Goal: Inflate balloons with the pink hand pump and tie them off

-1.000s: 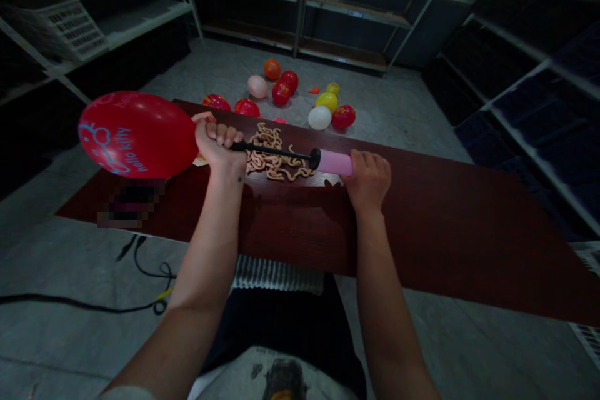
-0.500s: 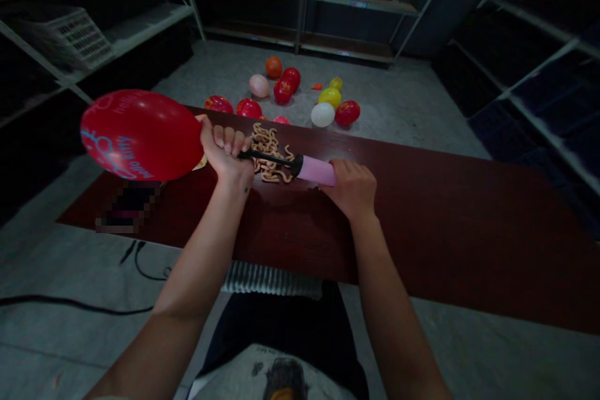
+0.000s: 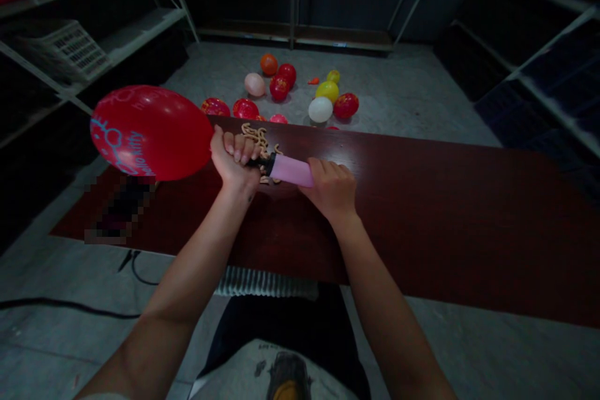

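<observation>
My left hand (image 3: 234, 159) is closed around the neck of a big red printed balloon (image 3: 150, 131) and the black nozzle end of a hand pump. The balloon bulges out to the left, above the table's left part. My right hand (image 3: 330, 187) grips the pump's pink barrel (image 3: 290, 170), which is pushed in close to the left hand, so little of the black rod shows. Behind the hands a pile of limp tan balloons (image 3: 255, 137) lies on the dark red table (image 3: 445, 212).
Several inflated balloons (image 3: 323, 103), red, yellow, white, pink and orange, lie on the grey floor beyond the table. Metal shelving lines the left, back and right walls, with a white crate (image 3: 70, 50) on the left shelf. A black cable (image 3: 70, 306) runs across the floor at lower left.
My right hand has pushed the pink barrel leftward along the rod toward my left hand. The balloon has grown slightly. The view has tilted down a little.
</observation>
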A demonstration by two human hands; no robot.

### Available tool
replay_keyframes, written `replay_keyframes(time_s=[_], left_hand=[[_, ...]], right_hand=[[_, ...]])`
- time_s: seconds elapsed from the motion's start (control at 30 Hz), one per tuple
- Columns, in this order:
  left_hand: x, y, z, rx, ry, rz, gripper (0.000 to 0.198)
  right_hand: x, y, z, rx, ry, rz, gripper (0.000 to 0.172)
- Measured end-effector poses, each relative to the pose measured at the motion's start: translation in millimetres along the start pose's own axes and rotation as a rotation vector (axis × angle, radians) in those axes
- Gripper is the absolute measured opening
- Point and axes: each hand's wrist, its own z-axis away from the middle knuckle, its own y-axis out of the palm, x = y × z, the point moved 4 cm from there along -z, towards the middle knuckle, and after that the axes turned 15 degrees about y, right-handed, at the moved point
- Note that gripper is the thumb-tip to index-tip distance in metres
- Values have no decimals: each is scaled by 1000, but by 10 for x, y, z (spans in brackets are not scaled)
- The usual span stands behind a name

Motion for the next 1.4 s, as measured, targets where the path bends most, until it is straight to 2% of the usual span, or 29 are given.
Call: replay_keyframes(time_s=[0.27, 0.43, 0.6, 0.77, 0.93, 1.07, 1.2, 1.4], left_hand=[[-69, -61, -94, -81, -38, 63, 58], [-113, -106, -193, -187, -46, 57, 60], [-197, -183, -327, -231, -19, 117, 60], [-295, -323, -479, -238, 20, 72, 57], [-273, -437, -590, -163, 1, 59, 58], [-291, -402, -520, -149, 49, 68, 54], [-283, -250, -351, -133, 63, 28, 50], [-60, -77, -80, -97, 83, -58, 53]], right_hand=[[5, 89, -45, -50, -7, 23, 31], [-151, 109, -57, -43, 17, 103, 31], [-358, 85, -68, -32, 71, 169, 33], [-546, 8, -78, -63, 145, 207, 36], [-562, -28, -68, -58, 195, 213, 36], [-506, -21, -57, 18, 197, 218, 38], [-424, -52, -52, 47, 157, 159, 35], [-169, -93, -14, 41, 80, 83, 26]])
